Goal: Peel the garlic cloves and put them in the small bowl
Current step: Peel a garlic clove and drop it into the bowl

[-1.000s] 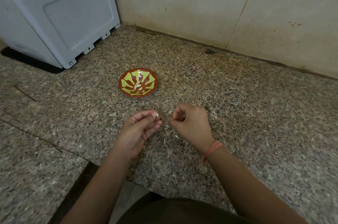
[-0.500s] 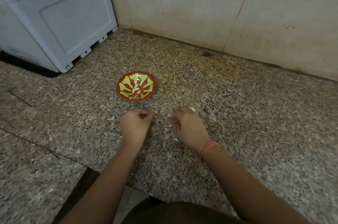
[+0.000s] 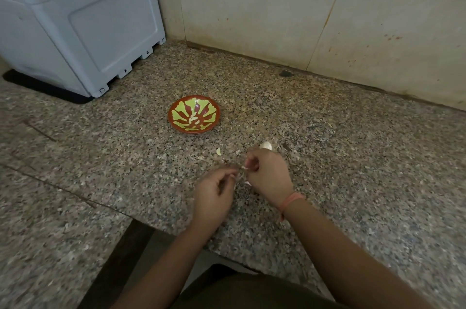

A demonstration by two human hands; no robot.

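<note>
We have both hands low over the counter [image 3: 353, 157], close together, fingertips nearly meeting. Our right hand [image 3: 267, 175] is pinched shut on a small pale piece at its fingertips, which looks like the garlic clove [image 3: 245, 168] being peeled, though it is too small to be sure. Our left hand [image 3: 214, 195] is curled with its fingers drawn in; we cannot tell if it grips anything. The small bowl [image 3: 193, 114] sits well beyond the hands and already holds a few pale cloves. Another clove [image 3: 266, 145] lies just past the right hand, and a loose scrap [image 3: 218, 151] rests between hands and bowl. The risk we see: the clove is tiny and slick, so a hard pull on the skin could flick it onto the speckled stone, where pale bits are hard to spot.
</note>
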